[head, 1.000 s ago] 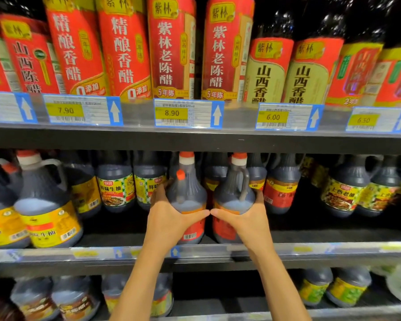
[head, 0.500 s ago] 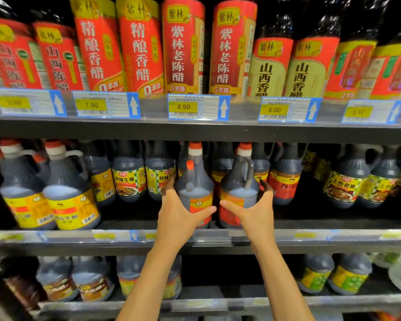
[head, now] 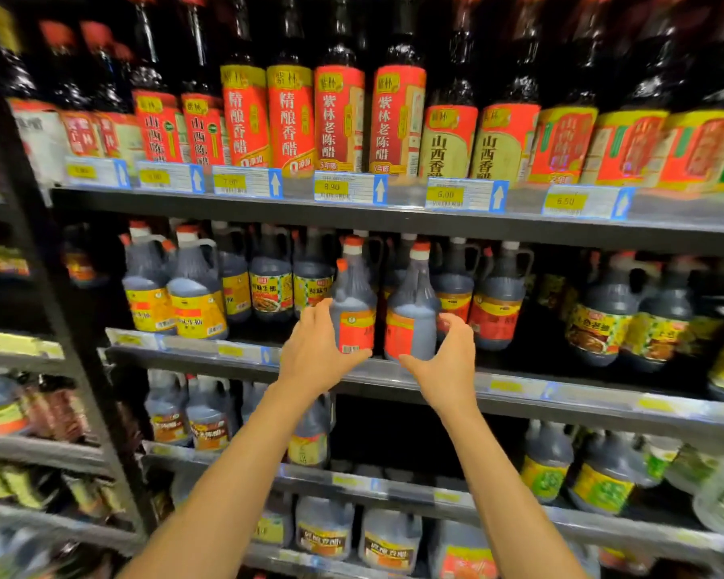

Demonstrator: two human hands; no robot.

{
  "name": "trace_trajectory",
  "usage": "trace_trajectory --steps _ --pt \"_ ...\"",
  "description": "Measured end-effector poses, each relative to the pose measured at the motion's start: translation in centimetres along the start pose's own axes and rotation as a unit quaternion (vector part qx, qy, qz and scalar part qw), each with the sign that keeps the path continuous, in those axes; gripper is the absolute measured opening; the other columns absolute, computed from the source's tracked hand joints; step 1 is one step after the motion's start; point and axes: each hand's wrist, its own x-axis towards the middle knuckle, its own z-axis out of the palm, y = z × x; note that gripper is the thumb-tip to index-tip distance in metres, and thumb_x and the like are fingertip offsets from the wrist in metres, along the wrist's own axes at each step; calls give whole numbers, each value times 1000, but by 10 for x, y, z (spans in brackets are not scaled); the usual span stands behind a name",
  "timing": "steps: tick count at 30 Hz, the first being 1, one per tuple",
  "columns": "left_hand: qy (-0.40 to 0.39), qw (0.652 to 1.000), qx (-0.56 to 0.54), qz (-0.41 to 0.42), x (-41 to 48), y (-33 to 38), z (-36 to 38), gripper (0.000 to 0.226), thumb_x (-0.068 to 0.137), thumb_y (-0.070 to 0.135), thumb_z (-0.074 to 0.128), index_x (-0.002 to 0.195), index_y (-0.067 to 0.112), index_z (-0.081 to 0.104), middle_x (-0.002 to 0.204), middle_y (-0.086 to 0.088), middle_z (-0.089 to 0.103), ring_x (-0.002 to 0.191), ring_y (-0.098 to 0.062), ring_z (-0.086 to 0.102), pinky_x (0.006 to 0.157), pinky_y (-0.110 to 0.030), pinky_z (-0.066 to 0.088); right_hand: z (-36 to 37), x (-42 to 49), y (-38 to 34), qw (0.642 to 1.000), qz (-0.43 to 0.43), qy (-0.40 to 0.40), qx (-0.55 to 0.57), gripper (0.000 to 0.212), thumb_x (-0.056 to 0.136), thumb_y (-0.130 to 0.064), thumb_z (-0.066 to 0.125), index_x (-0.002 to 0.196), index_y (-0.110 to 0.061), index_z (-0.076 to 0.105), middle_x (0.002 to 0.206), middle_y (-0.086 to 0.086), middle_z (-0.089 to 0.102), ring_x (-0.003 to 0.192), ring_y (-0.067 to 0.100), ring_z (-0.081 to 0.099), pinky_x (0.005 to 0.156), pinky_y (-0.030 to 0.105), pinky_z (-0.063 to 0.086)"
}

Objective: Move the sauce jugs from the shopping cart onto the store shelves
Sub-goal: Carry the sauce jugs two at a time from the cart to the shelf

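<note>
Two dark sauce jugs with red labels and orange caps stand side by side at the front of the middle shelf point(head: 519, 390). My left hand point(head: 314, 353) is at the left jug point(head: 354, 298), with fingers along its left side and the thumb across its base. My right hand point(head: 448, 361) is spread in a loose C around the lower part of the right jug point(head: 414, 315), its fingers a little off the jug's right side. Both jugs rest upright on the shelf. The shopping cart is out of view.
Similar jugs with yellow labels point(head: 197, 302) stand left of the pair, and red-labelled jugs point(head: 494, 302) are close on the right. Tall vinegar bottles point(head: 339, 119) fill the shelf above. More jugs sit on the lower shelves. A dark upright post point(head: 59, 311) runs down the left.
Both hands have loosened and slid down and back from the two jugs, which stay on the shelf. The view has pulled back and swung left, so more of the shelving shows.
</note>
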Motion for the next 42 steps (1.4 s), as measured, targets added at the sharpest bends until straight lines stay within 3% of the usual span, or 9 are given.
trace_trajectory --steps 4,9,14,20,26,31,35,42 --pt "-27 992 122 18 -15 9 -23 81 76 66 68 135 16 42 131 -7 46 122 -29 50 94 -48 48 -9 -17 -19 983 -74 -52 -158 73 74 -23 83 134 -7 44 134 12 43 126 31 40 100 40 43" --pt "-89 949 303 1 -31 11 -54 83 79 67 63 139 15 38 137 -10 42 125 -33 46 95 -52 44 -6 -29 -48 934 -152 -143 -289 77 75 -34 79 139 -15 40 138 9 41 130 30 38 100 43 42" --pt "-151 921 359 -17 -48 8 -81 86 81 61 65 145 16 31 142 -12 38 127 -36 43 98 -52 45 8 -39 -73 899 -158 -200 -356 83 76 -39 78 142 -17 34 141 10 37 132 32 35 101 44 38" --pt "-106 923 370 -23 -62 -10 -109 90 77 58 70 146 18 29 142 -12 34 126 -34 45 95 -48 47 31 -53 -102 878 -189 -228 -377 95 75 -45 79 150 -19 27 152 9 31 140 31 29 109 48 35" --pt "-94 916 388 -39 -85 -67 -155 82 77 60 70 140 20 36 138 -7 43 124 -33 48 91 -48 46 70 -83 -133 867 -211 -258 -371 87 79 -40 75 148 -18 28 147 10 33 137 32 30 108 47 36" --pt "-112 912 387 -74 -105 -113 -191 89 80 59 66 149 21 25 147 -6 38 131 -36 41 101 -53 43 112 -110 -172 851 -237 -287 -370 84 85 -42 71 150 -17 25 153 12 27 141 35 25 112 51 32" --pt "-94 911 389 -97 -126 -152 -226 87 79 58 67 147 20 28 143 -7 41 128 -35 45 96 -49 46 148 -141 -205 843 -271 -297 -357 79 84 -46 71 144 -14 31 146 13 35 136 35 31 107 50 37" --pt "-84 905 388 -150 -168 -239 -289 82 80 58 64 145 23 30 145 -2 43 127 -31 48 94 -49 46 215 -193 -258 848 -321 -307 -290 80 84 -35 72 149 -14 30 149 13 35 139 34 31 109 49 36"
